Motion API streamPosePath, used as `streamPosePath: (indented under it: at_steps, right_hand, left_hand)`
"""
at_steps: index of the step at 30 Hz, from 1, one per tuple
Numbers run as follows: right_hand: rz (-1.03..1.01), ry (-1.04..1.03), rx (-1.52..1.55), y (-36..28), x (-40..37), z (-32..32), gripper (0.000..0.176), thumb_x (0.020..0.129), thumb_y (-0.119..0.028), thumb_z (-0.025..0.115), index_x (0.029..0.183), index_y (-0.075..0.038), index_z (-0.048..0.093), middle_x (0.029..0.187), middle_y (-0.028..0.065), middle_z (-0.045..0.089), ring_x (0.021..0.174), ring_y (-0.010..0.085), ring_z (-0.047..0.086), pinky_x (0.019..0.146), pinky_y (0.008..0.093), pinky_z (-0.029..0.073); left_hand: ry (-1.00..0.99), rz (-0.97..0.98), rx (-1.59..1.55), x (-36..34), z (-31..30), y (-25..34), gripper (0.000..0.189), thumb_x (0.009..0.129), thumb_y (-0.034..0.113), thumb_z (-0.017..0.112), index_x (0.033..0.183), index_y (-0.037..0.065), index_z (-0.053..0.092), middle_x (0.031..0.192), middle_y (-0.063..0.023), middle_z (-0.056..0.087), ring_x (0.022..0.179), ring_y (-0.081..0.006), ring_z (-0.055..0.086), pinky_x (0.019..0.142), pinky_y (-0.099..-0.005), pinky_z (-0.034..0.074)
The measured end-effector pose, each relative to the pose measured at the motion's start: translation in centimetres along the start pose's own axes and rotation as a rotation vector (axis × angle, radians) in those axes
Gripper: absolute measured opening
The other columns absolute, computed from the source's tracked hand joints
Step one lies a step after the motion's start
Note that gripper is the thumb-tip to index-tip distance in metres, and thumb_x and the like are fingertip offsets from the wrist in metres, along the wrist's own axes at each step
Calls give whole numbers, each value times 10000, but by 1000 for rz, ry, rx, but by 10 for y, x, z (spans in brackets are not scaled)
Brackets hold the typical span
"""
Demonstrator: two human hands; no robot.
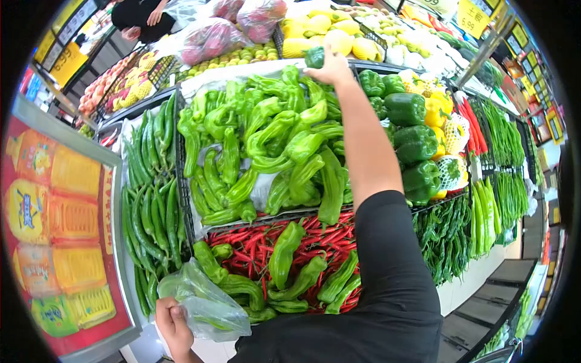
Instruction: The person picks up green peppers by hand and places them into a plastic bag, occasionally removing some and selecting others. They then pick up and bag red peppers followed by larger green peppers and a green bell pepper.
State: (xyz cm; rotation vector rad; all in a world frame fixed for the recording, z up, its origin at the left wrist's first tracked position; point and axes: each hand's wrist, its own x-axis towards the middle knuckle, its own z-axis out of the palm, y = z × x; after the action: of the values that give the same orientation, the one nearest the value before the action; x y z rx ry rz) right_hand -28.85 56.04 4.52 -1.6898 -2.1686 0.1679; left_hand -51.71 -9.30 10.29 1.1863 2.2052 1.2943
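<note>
My left hand [173, 325] is closed on a clear plastic bag [209, 302] at the lower left; green shapes show through its film. My right arm stretches far forward, and my right hand [334, 65] grips a dark green bell pepper [314, 57] at the back edge of the crate. Below that hand lies a heap of light green long peppers [266, 133] on a white liner. Several loose green peppers [285, 251] rest on red chillies [248, 248] in front. More green bell peppers [405, 110] are stacked right of my forearm.
Long dark green chillies [154, 218] fill the crate on the left, beside a red and yellow poster panel [60, 236]. Yellow peppers [437, 112] and green beans [505, 145] sit to the right. Bagged produce [209, 39] and yellow fruit [339, 41] lie behind. Another person [145, 21] stands at the far left.
</note>
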Motion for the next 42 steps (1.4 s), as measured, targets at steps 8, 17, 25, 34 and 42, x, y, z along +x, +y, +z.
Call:
streamPosePath:
  at_steps: [8,17,25,34,42]
  right_hand:
    - [205,155,374,3,-20,-9,890,731,-489,774,1404,20,492,1314,263,590,1262,371,552,1052,436,458]
    - [-50,469,1301,72,-43,-136,1119,765,-199,877,1580,-82,119,1333,175,537,1146,298,602,912,479,518]
    - [175,382,468,166,-35,-156,896,630,-511,884,1340,-40,607,1170,216,698,1080,314,684,940,412,537]
    - [352,32,-63,171,-34,-135,807,665,-561,833,1277,-100,580,1237,114,690,1174,290,645,978,456,503]
    - [416,-122,-182,167,-33,-154,1056,687,-614,795,1485,-57,386,1403,186,585,1282,357,575,1041,467,477]
  left_hand:
    - [-59,-40,-44,-5,-8,-14,254,1074,287,492,954,65,461,719,45,377,597,-41,345,515,-231,254]
    - [-81,-16,-97,-12,-10,-11,265,1068,305,509,963,66,466,678,46,382,579,-39,345,503,-227,250]
    - [-128,43,-53,-6,2,-11,266,1064,304,518,962,62,479,691,45,395,592,-47,357,517,-230,266]
    - [-115,36,-26,-7,2,-7,254,1070,273,498,948,51,476,694,42,389,590,-50,345,516,-234,262]
    - [-132,31,-19,-10,2,-10,213,1067,211,478,922,56,478,691,43,385,580,-46,335,500,-236,247]
